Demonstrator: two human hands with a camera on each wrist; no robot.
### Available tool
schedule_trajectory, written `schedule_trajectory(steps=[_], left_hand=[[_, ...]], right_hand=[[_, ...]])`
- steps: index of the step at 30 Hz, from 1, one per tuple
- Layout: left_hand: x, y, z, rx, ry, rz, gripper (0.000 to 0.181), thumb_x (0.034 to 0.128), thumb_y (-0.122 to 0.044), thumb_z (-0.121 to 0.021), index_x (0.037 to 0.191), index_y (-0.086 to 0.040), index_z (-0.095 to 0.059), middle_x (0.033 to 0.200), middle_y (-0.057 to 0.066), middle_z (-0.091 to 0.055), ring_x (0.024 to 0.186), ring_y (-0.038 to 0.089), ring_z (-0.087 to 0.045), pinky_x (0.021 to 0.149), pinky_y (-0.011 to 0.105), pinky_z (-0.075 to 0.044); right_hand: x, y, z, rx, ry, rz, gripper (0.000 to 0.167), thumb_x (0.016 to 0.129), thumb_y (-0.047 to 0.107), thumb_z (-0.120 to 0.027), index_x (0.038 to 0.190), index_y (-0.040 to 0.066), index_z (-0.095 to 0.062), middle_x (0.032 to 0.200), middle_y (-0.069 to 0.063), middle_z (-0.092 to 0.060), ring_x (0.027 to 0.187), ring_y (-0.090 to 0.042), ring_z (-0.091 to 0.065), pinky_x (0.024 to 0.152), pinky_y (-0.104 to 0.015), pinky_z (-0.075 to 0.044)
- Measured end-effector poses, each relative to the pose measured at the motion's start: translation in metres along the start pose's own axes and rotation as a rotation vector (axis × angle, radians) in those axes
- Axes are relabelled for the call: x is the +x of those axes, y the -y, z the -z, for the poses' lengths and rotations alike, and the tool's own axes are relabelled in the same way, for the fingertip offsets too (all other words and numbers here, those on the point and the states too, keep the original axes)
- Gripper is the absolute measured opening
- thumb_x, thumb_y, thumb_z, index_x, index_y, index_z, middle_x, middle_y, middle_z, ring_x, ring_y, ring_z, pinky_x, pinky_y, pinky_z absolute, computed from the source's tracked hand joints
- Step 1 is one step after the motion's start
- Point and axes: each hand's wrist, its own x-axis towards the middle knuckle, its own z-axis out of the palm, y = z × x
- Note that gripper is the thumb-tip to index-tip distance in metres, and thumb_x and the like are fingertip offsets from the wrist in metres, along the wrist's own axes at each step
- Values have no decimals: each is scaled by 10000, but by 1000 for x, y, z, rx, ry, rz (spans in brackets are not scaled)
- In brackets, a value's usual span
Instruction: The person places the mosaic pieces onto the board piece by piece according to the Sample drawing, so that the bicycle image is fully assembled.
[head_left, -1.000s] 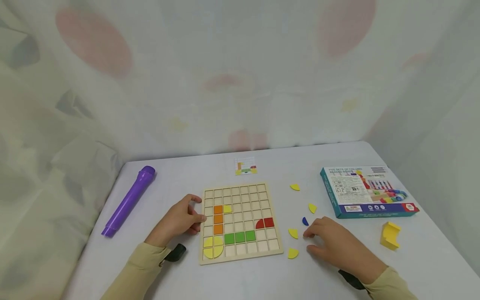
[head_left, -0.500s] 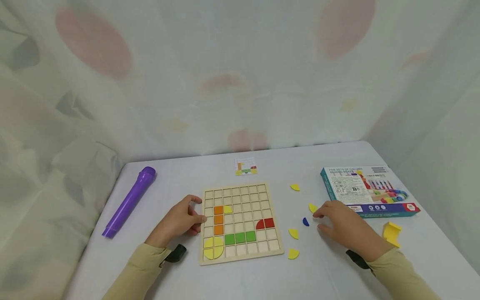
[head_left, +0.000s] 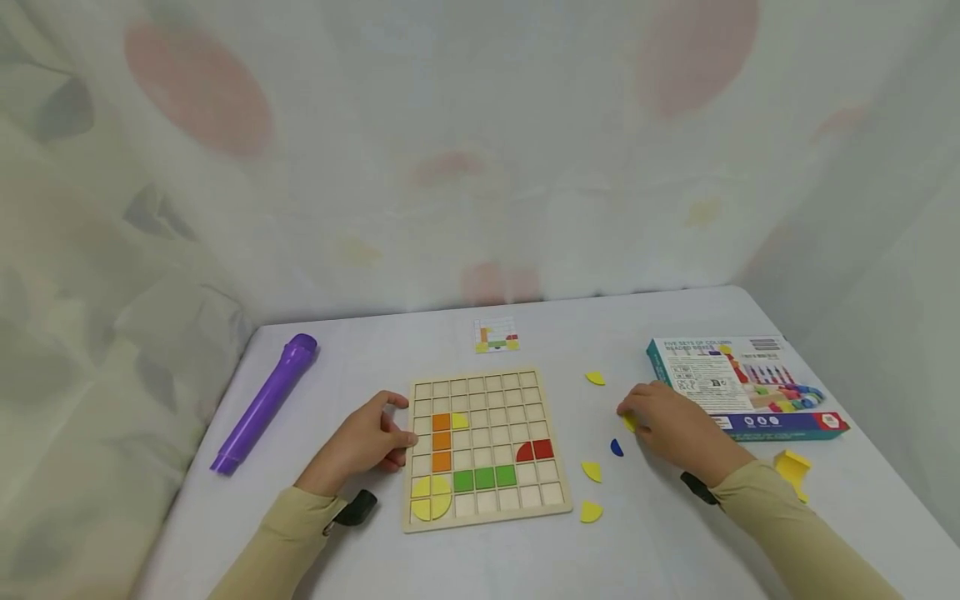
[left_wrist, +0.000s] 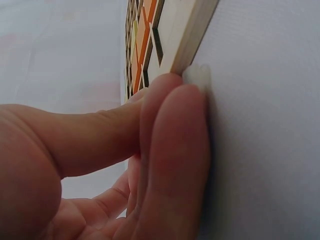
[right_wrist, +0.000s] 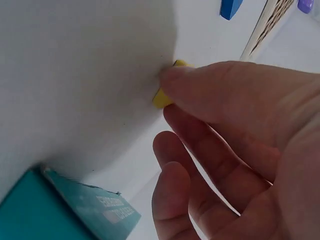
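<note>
My left hand (head_left: 367,437) grips the left edge of a square wooden grid board (head_left: 487,523), thumb and fingers at its rim. On the board sit orange tiles (head_left: 442,440), green tiles (head_left: 484,477), red tiles (head_left: 542,450), a yellow circle of quarter pieces (head_left: 431,497) and one more yellow tile (head_left: 460,420). To the right of the board, my right hand (head_left: 671,425) pinches a yellow quarter-circle tile (right_wrist: 161,100) between thumb and finger, partly hidden by the thumb. Close by lie a blue half-circle tile (head_left: 617,447) and loose yellow quarter-circles (head_left: 592,472).
A small pattern card (head_left: 496,335) lies behind the board. At the left is a purple microphone-shaped tube (head_left: 266,400). A flat printed box (head_left: 697,379) lies beyond my right hand, with a yellow block (head_left: 793,473) nearer the right forearm.
My right hand has moved away from me, past the blue tile, to the yellow quarter-circle near the box and now pinches it. The left hand stays at the board's edge.
</note>
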Motion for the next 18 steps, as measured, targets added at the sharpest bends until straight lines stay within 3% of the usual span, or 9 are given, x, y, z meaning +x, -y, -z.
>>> schedule_trajectory(steps=[8, 18], left_hand=[[0, 0, 0, 2, 1, -2, 611, 961, -103, -817, 1487, -109, -507, 991, 150, -636, 703, 224, -715, 645, 350, -663], [-1, 1, 0, 9, 1, -11, 603, 961, -115, -824, 1476, -104, -512, 970, 148, -641, 694, 217, -714, 633, 345, -662]], right_hand=[[1, -1, 0, 25, 34, -30, 167, 925, 87, -820, 1083, 140, -812, 1126, -19, -754, 1094, -237, -655, 988, -475, -622], [1, 4, 3, 31, 14, -18, 136, 918, 148, -848, 1048, 165, -813, 1070, 20, -746, 1054, -208, -661, 971, -460, -634]])
